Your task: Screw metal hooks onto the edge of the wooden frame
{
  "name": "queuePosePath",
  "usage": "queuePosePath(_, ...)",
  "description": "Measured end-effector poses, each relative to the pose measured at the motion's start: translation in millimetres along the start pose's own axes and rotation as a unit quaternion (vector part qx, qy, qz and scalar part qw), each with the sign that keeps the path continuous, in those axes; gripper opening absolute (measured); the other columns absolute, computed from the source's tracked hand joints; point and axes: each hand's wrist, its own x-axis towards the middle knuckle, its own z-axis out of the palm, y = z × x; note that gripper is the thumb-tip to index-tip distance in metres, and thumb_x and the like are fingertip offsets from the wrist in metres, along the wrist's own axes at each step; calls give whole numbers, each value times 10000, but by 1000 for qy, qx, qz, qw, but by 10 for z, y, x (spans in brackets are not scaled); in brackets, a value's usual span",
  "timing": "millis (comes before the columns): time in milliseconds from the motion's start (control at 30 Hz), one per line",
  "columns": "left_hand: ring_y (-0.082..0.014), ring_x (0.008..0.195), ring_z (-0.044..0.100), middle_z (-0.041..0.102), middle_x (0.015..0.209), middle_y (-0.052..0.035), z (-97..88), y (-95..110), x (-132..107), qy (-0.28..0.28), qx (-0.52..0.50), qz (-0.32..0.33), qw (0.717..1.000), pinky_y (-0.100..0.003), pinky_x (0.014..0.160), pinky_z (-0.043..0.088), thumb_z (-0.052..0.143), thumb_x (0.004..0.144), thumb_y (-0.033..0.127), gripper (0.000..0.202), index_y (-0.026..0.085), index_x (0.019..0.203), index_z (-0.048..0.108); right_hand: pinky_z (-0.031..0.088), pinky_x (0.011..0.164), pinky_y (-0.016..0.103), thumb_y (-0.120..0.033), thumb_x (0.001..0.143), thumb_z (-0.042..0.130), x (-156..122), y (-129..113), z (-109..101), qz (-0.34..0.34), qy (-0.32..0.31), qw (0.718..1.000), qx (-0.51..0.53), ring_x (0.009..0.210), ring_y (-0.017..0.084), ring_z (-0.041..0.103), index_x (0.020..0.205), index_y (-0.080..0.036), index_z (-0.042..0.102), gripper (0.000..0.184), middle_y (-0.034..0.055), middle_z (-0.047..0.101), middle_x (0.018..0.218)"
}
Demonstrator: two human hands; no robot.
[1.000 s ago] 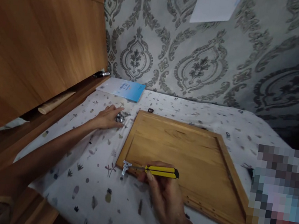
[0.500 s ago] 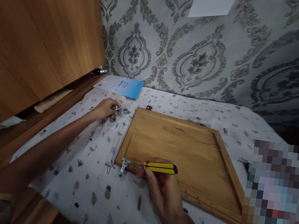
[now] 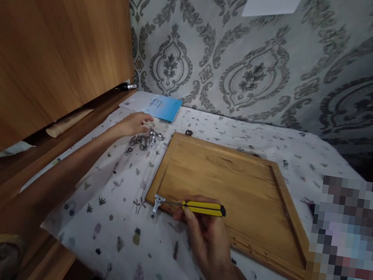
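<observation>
Screwdriver at the hinge, left hand by the loose metal pieces.
Our right hand has its fingers wrapped around the yellow screwdriver, whose shaft reaches toward the silver hinge at the near left corner of the wooden panel; whether the tip touches, we cannot tell. Our left hand has thumb and forefinger apart beside the pile of metal pieces on the patterned cloth; contact there is unclear. To work well, we should pick one piece cleanly without scattering the rest, and keep the screwdriver steady so that the hinge, jutting past the panel's edge, does not get knocked askew.
</observation>
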Motion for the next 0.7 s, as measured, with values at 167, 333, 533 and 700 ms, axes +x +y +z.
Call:
queuePosePath(167,-356,994,635,672,1050,-125,92,-48,-360,-58,39,-62,996,-448,861,492,671,709,665,656,179,1149,650,596,614,255,-286,1012,498,-20,27,-6,-26,-1,1000,-14,675,154,720,1040,-222,528,76,17,692,772)
queuePosePath(333,-288,968,651,660,1039,-83,199,17,-381,-74,7,-83,994,-335,788,515,707,726,470,466,193,1091,623,597,614,237,-265,1014,493,-1,1,-6,-33,-5,999,-7,675,145,719,1048,-225,526,61,8,682,770)
queuePosePath(533,-142,552,630,648,765,0,61,28,-245,-98,-89,-121,984,-220,501,495,680,713,234,324,168,1025,620,587,600,229,-261,1010,505,-7,5,5,-35,-1,999,5,656,141,708,1055,-234,526,57,-1,686,762)
queuePosePath(700,-120,630,661,664,778,-33,-71,117,-33,-95,-115,-119,982,-205,614,546,610,765,165,130,116,882,641,584,618,231,-269,1014,498,-19,20,1,-37,1,999,-1,659,132,697,1072,-244,518,66,-2,667,785)
